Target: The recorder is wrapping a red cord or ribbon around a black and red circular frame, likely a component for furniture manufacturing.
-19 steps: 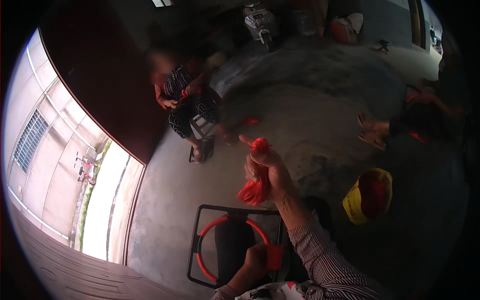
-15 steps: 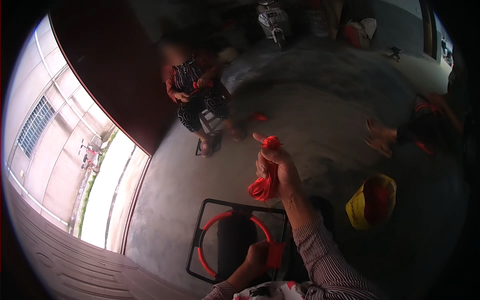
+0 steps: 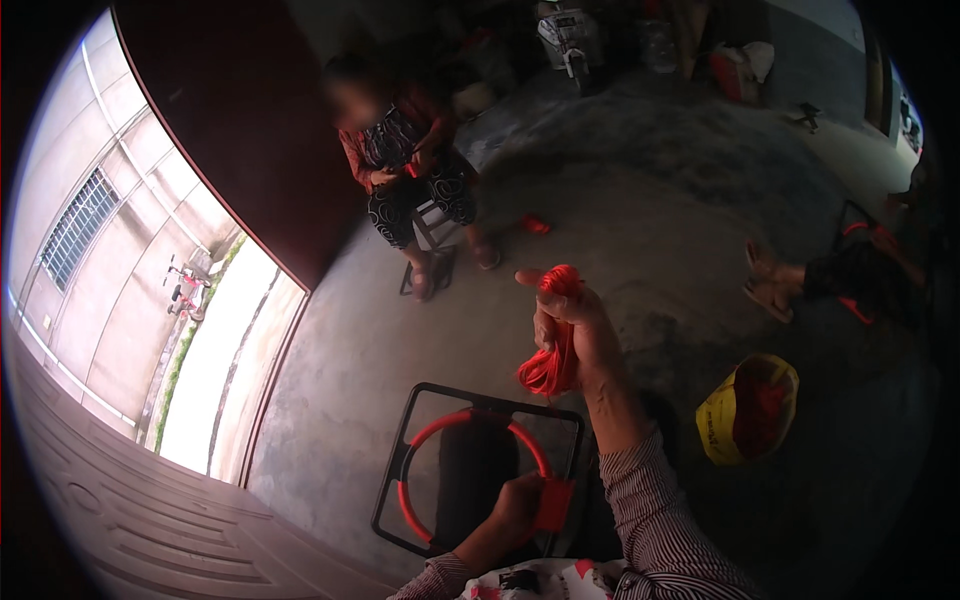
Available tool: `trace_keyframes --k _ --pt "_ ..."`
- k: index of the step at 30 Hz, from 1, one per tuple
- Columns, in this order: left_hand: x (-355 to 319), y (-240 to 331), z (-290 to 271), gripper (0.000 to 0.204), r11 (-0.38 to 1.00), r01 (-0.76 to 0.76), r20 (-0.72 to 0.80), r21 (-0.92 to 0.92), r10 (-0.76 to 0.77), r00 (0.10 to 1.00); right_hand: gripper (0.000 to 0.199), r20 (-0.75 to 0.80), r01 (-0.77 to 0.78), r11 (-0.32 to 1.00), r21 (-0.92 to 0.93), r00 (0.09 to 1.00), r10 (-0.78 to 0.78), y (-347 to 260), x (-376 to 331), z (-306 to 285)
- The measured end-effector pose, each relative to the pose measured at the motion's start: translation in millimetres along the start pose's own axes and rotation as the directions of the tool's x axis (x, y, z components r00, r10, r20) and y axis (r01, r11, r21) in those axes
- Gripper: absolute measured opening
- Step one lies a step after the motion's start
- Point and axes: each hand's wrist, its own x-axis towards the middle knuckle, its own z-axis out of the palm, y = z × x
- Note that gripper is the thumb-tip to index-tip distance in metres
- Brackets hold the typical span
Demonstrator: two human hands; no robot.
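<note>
My right hand (image 3: 583, 335) is raised in front of me, its fingers wrapped around a bundle of thin red cord (image 3: 548, 372). A coil of the cord sits at the top of the fist, and loose loops hang below it. Low in front of me, my left hand (image 3: 517, 508) is closed at the right side of a black square frame (image 3: 418, 400) with a ring inside. Red wrapping (image 3: 437, 424) covers much of the ring. Beside the left fingers is a flat red wrapped part (image 3: 555, 506); the exact grip is partly hidden.
A yellow bag (image 3: 716, 422) with red material stands on the floor at right. Ahead, a seated person (image 3: 405, 150) handles something red. Another person's feet (image 3: 770, 280) reach in from the right. A red scrap (image 3: 536, 224) lies on the floor; a scooter (image 3: 567, 40) is parked behind.
The view has shifted slightly, moving the surroundings to the right and down. My right hand appears a little farther right, still holding the cord. My left hand stays at the frame.
</note>
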Motion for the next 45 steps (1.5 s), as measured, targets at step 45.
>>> trace_keyframes --k 45 --pt "-20.4 13.1 21.7 0.028 0.983 -0.18 0.149 -0.042 0.184 0.971 0.013 -0.383 -0.556 0.741 -0.377 0.822 0.422 72.7 -194.6 -51.3"
